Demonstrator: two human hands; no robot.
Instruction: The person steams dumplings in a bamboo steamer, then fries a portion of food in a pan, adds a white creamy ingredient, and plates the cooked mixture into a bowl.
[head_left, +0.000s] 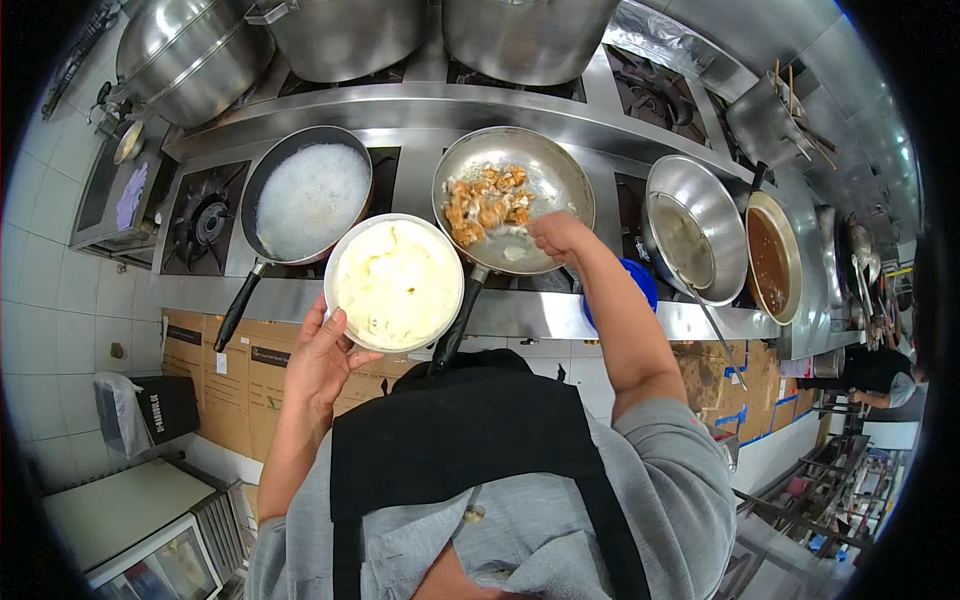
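My left hand (326, 352) holds a round white tub (395, 348) from below and the side, filled with a pale creamy substance (394, 281). My right hand (559, 238) is over the right side of a metal frying pan (559, 161); its fingers are closed, and whether they grip a utensil cannot be told. Browned food pieces (487, 202) lie in that pan, some blurred, with a small pale lump (515, 253) near its front edge. To the left, a dark frying pan (253, 191) contains white, frothy liquid (311, 199).
Large steel pots (525, 45) stand on the raised back burners. On the right are a steel bowl (679, 176) with a long-handled utensil (712, 322), a pan of brown sauce (769, 259) and a blue container (641, 285). A co-worker (862, 379) stands far right.
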